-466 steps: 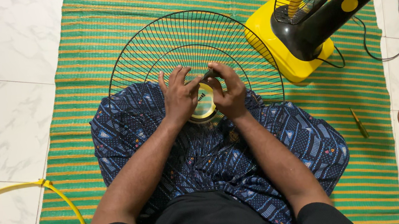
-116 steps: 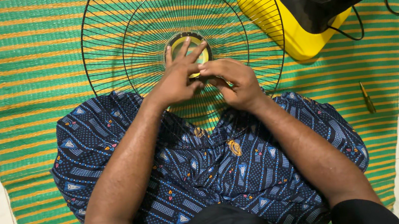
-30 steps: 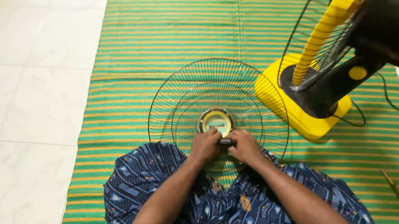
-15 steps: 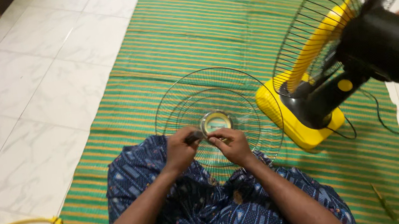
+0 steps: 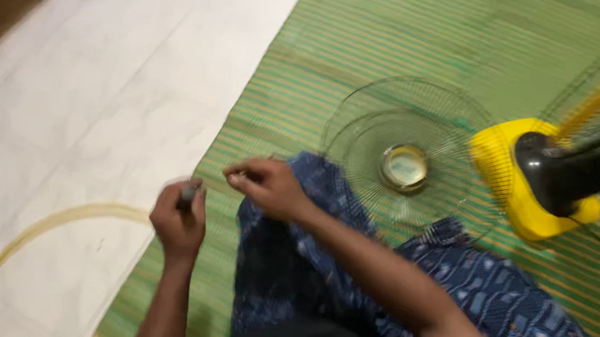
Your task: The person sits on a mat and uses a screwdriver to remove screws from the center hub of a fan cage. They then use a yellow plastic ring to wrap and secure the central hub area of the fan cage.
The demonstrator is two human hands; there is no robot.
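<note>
The left hand (image 5: 179,221) is curled shut around a small dark object (image 5: 188,195), too blurred to name, held up over the mat's left edge. The right hand (image 5: 266,187) sits just beside it, fingertips pinched together; whether they grip anything cannot be told. The two hands are near each other but apart.

Counted outward: two hands, one dark object, one wire fan guard (image 5: 408,160) with one round cap (image 5: 404,167) at its centre, one yellow fan base (image 5: 525,192), one green striped mat (image 5: 405,36), one blue patterned cloth (image 5: 472,292) over the lap, one yellow hose (image 5: 28,226) curving on the white tiles (image 5: 80,88).

Half a second ago both hands worked at the guard's centre; now they have drawn away to the left, and the guard lies well apart, flat on the mat beside the fan base. The view has swung left.

Everything is motion-blurred. The fan's black stem (image 5: 579,174) is cut off at the right edge.
</note>
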